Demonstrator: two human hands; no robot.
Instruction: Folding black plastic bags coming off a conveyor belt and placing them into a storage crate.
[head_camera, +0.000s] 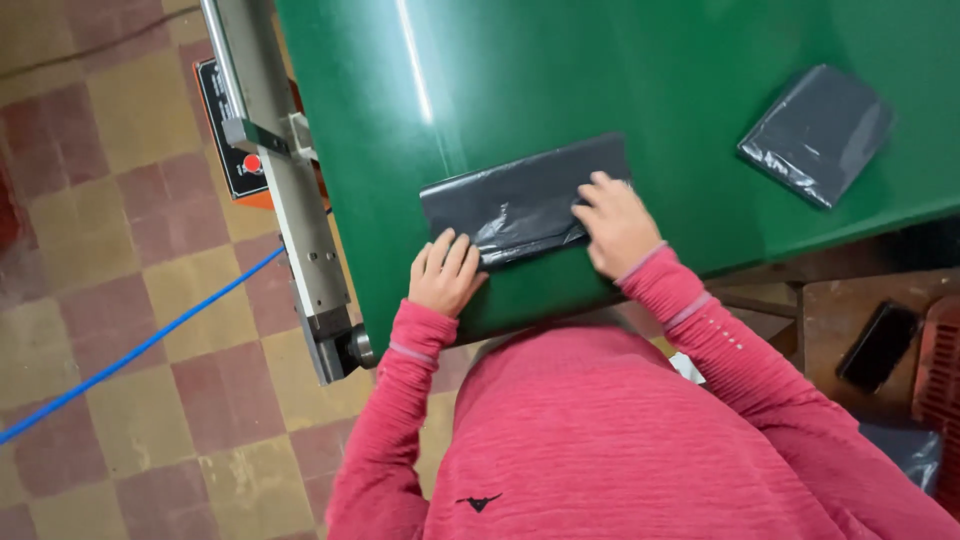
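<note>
While you lean over the green table (700, 120), this is how things lie.
Left hand: your left hand (445, 272) lies flat, fingers together, on the near left corner of the folded black plastic bag (520, 200); it presses, grasping nothing.
Right hand: your right hand (615, 225) rests open-palmed on the bag's right end, fingers spread, closed on nothing.
Bag: it lies flat near the table's front edge, between your hands.
Further off: a second folded bag (818, 133) sits well apart, toward the right.
Floor: a blue cable (130, 352) crosses the checkered tiles.
</note>
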